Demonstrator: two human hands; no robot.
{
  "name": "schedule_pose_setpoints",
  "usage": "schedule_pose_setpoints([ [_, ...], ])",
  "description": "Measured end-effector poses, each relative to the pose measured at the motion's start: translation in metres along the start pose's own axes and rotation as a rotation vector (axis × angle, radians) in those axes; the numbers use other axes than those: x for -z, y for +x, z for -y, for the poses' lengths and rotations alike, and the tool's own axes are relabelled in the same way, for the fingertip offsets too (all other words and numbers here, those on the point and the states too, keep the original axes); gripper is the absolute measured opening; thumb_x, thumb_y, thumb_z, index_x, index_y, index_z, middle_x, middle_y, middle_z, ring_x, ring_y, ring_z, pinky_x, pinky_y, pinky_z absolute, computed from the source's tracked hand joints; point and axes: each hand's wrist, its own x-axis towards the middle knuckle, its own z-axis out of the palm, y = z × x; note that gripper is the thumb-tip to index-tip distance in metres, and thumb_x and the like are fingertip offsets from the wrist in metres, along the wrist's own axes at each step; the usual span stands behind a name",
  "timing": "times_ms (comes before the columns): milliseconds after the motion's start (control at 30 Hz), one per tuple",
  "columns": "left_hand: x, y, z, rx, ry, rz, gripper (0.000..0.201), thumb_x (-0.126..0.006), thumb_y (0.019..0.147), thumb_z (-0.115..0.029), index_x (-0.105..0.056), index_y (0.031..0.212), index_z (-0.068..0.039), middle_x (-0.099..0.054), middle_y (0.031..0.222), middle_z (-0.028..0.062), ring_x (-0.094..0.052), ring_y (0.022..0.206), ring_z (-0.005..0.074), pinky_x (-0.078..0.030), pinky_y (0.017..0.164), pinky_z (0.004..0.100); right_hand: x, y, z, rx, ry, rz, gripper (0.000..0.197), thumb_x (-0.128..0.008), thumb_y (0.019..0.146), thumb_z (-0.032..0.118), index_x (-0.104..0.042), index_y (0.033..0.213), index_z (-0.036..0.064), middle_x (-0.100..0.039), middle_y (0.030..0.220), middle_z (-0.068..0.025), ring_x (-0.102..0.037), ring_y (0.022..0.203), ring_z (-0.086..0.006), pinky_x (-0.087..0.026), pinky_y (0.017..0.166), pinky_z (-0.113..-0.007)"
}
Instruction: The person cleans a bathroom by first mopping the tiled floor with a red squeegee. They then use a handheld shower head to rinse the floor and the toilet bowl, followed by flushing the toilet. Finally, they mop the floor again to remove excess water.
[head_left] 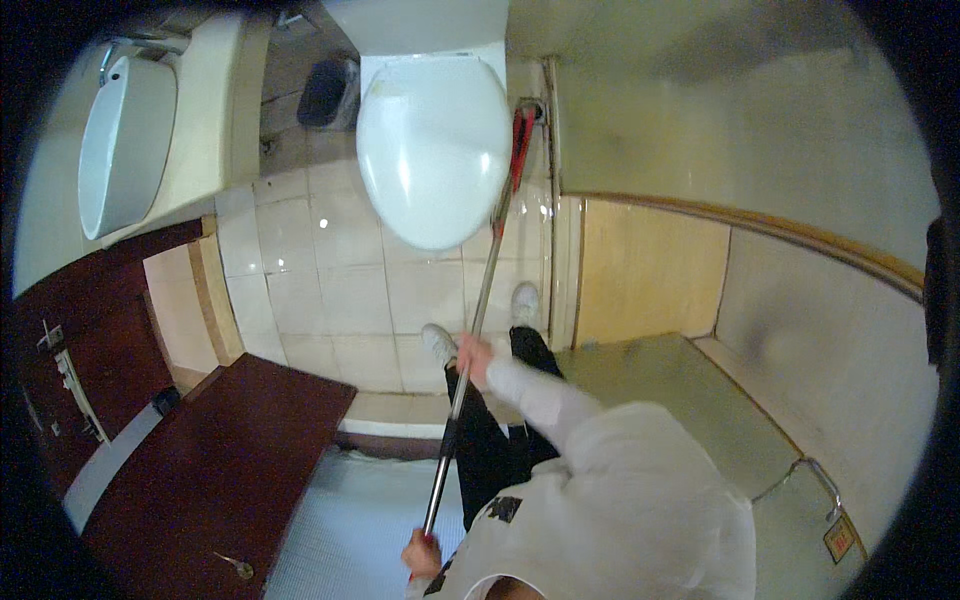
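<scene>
My left hand (pixel 422 555) is closed around the lower end of a long-handled mop (pixel 486 285) with a silver pole. Further up the pole, my right hand (pixel 475 361) grips it too, slightly blurred. The pole slants away from me to a red head frame (pixel 521 150), which lies low in the narrow gap between the toilet (pixel 433 150) and the wall at its right. The toilet's white lid is down. Part of the mop's far end is dark and hard to make out.
A dark bin (pixel 329 94) stands left of the toilet. A white basin (pixel 128 150) rests on a counter at far left. The dark red door (pixel 215 460) stands at lower left. My white shoes (pixel 438 344) are on pale floor tiles (pixel 355 300). A shower hose (pixel 820 480) hangs at lower right.
</scene>
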Motion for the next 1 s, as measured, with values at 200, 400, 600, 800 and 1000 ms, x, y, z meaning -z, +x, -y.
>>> schedule_pose_setpoints([
  [200, 0.018, 0.068, -0.132, -0.258, -0.069, -0.114, 0.017, -0.064, 0.08, -0.019, -0.053, 0.09, -0.011, -0.06, 0.068, 0.0173, -0.059, 0.062, 0.0401, -0.044, 0.053, 0.0495, -0.037, 0.052, 0.182, 0.261, -0.526, 0.066, 0.031, -0.056, 0.088, 0.027, -0.045, 0.064, 0.0101, -0.04, 0.048, -0.005, -0.042, 0.043, -0.0208, -0.038, 0.042, -0.036],
  [400, 0.026, 0.008, -0.024, -0.172, -0.049, -0.001, 0.017, -0.064, 0.08, -0.022, -0.055, 0.092, -0.013, -0.061, 0.066, 0.0145, -0.059, 0.06, 0.0383, -0.046, 0.054, 0.049, -0.026, -0.038, 0.062, -0.026, -0.128, -0.102, 0.039, -0.053, 0.092, 0.032, -0.038, 0.061, 0.0136, -0.031, 0.048, -0.0021, -0.035, 0.045, -0.0186, -0.036, 0.047, -0.038],
  [600, 0.073, -0.104, 0.064, -0.039, 0.236, 0.068, 0.018, -0.062, 0.081, -0.023, -0.054, 0.092, -0.011, -0.064, 0.073, 0.0105, -0.062, 0.06, 0.0325, -0.049, 0.054, 0.0458, -0.011, -0.114, -0.072, -0.328, -0.036, -0.302, 0.031, -0.057, 0.081, 0.017, -0.034, 0.061, 0.0144, -0.032, 0.048, -0.0027, -0.033, 0.039, -0.0208, -0.034, 0.046, -0.041],
  [800, 0.072, -0.082, 0.02, -0.001, 0.195, 0.087, 0.019, -0.06, 0.082, -0.027, -0.055, 0.091, -0.011, -0.065, 0.076, 0.0115, -0.063, 0.063, 0.0329, -0.048, 0.054, 0.046, 0.025, -0.072, -0.055, -0.317, -0.014, -0.169, 0.018, -0.054, 0.086, 0.021, -0.039, 0.079, 0.0145, -0.03, 0.051, -0.0027, -0.039, 0.046, -0.0215, -0.039, 0.046, -0.045],
  [1000, 0.051, 0.018, -0.099, -0.146, 0.005, 0.037, 0.018, -0.059, 0.083, -0.027, -0.054, 0.09, -0.01, -0.064, 0.079, 0.0156, -0.062, 0.067, 0.0371, -0.048, 0.058, 0.0483, -0.003, 0.001, 0.114, 0.042, -0.201, -0.214, 0.018, -0.061, 0.086, 0.025, -0.051, 0.091, 0.01, -0.029, 0.058, 0.0014, -0.036, 0.051, -0.0142, -0.038, 0.049, -0.032],
])
